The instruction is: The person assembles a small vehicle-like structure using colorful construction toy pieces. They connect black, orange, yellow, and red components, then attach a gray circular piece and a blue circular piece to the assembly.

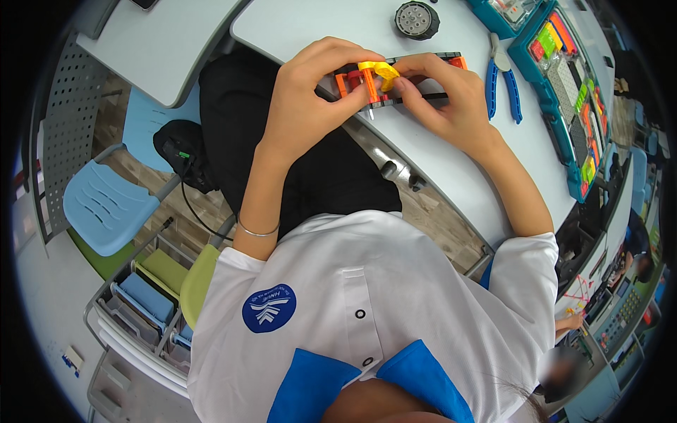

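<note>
Both hands hold a small building-block assembly (423, 79) of black, orange and red pieces just above the white table's near edge (465, 190). My left hand (310, 99) grips its left end, thumb and fingers wrapped over the orange pieces. My right hand (444, 99) holds the right end, with thumb and forefinger pinching a yellow piece (379, 70) on top of the assembly. The underside of the assembly is hidden by my fingers.
Blue-handled pliers (502, 79) lie on the table right of my hands. A teal parts tray (571, 99) with coloured pieces stands at the right edge. A round dark grey part (416, 20) sits farther back. A light blue chair (106, 208) and a wire cart (141, 296) stand on the left.
</note>
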Tool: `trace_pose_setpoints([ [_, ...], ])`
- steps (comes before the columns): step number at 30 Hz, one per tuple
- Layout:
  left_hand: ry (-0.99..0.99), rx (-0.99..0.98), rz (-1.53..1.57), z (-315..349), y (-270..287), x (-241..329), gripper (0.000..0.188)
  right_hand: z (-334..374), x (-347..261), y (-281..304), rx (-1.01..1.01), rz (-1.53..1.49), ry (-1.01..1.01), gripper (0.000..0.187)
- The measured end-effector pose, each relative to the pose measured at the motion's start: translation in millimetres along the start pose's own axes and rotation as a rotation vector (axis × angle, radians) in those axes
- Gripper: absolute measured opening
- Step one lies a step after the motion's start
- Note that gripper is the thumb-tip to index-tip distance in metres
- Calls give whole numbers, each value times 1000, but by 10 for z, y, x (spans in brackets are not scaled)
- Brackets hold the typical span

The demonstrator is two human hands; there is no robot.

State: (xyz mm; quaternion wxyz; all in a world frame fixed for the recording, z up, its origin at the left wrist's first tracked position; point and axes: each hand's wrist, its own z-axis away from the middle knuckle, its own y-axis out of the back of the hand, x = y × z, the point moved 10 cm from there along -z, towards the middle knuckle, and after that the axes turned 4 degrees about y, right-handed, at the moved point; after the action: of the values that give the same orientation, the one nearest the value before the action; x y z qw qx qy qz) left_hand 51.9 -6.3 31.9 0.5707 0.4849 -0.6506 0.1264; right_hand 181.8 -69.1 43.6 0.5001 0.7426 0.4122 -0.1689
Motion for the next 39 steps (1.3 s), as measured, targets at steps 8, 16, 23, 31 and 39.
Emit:
trace_pose_setpoints([
  [8, 21, 50, 35, 27, 13, -117, 25, -8, -54, -31, -47, -4, 62, 14],
  [16, 28, 101, 22, 39, 35, -150, 21, 2, -87, -64, -64, 70, 77, 15],
  [23, 17, 121, 12, 48, 42, -169, 19, -16, -73, -99, -124, -30, 41, 14],
  [31, 14, 123, 14, 33, 44, -153, 18, -20, -94, -122, -174, 41, 42, 16],
  [39, 10, 133, -9, 85, 21, -134, 22, -11, -98, -131, -204, 35, 99, 17],
])
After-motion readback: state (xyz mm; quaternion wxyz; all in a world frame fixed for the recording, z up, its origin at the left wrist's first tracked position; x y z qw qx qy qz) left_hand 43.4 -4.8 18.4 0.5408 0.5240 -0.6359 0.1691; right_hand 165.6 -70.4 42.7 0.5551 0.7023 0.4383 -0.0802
